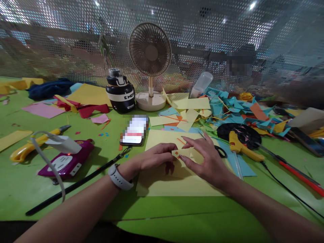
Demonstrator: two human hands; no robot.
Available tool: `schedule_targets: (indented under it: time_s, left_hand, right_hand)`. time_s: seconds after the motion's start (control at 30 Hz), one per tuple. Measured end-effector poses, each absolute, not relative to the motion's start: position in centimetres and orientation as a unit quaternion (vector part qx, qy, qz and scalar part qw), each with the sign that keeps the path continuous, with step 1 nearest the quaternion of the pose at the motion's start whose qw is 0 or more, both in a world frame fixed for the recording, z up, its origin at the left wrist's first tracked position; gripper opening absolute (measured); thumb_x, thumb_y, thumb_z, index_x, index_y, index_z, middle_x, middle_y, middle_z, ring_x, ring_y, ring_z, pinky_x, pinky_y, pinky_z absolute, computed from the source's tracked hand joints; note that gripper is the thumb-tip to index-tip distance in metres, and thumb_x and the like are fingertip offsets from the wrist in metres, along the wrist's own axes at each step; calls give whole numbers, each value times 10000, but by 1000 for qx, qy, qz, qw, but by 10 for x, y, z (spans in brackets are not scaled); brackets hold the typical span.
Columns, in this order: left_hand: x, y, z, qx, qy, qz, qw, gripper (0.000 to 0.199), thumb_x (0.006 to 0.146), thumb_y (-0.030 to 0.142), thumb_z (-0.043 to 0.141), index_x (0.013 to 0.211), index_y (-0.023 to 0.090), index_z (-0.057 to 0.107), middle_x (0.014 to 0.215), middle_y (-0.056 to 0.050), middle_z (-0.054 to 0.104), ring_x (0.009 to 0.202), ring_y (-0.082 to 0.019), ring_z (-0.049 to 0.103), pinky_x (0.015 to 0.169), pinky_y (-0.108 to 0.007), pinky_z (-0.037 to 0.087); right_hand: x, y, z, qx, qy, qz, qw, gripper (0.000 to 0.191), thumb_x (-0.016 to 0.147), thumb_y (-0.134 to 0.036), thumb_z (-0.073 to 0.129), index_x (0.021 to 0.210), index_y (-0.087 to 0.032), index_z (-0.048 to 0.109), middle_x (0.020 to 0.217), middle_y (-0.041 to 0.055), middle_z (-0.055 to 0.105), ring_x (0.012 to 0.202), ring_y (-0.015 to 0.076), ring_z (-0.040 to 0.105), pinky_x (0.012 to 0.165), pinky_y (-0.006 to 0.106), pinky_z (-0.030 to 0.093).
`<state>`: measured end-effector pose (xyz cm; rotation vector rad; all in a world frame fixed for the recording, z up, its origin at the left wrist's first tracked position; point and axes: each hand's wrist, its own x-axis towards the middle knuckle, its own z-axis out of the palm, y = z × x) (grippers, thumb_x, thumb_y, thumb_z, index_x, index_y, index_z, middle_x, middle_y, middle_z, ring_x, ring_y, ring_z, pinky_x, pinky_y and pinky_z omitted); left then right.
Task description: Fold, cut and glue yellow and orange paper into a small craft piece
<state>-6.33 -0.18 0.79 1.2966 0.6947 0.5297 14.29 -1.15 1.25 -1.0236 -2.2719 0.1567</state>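
Note:
A small pale yellow paper piece with orange squares near its left end is between my hands, above a larger yellow paper sheet. Its left end is pinched by my left hand, whose fingertips are partly hidden. My right hand has its thumb on the face of the piece near the orange squares, with fingers curved over the far side. A thin orange strip shows just behind the fingers. Beside my right hand are scissors with a black handle loop, partly covered.
A phone lies ahead on the left, before a fan and black bottle. Left are a purple box and yellow cutter. Right are a glue gun, black round disc and heaped paper scraps.

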Motion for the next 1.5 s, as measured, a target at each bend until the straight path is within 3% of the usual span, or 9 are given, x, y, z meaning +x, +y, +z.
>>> schedule_targets:
  time_s: [1.5]
  left_hand:
    - [-63, -3, 7, 604, 299, 248, 696, 136, 812, 291, 560, 824, 166, 507, 577, 3, 609, 532, -132, 593, 557, -253, 468]
  right_hand:
    - [140, -13, 10, -403, -862, 79, 298, 442, 826, -362, 645, 1235, -216, 565, 1031, 64, 702, 933, 215, 636, 1112, 588, 133]
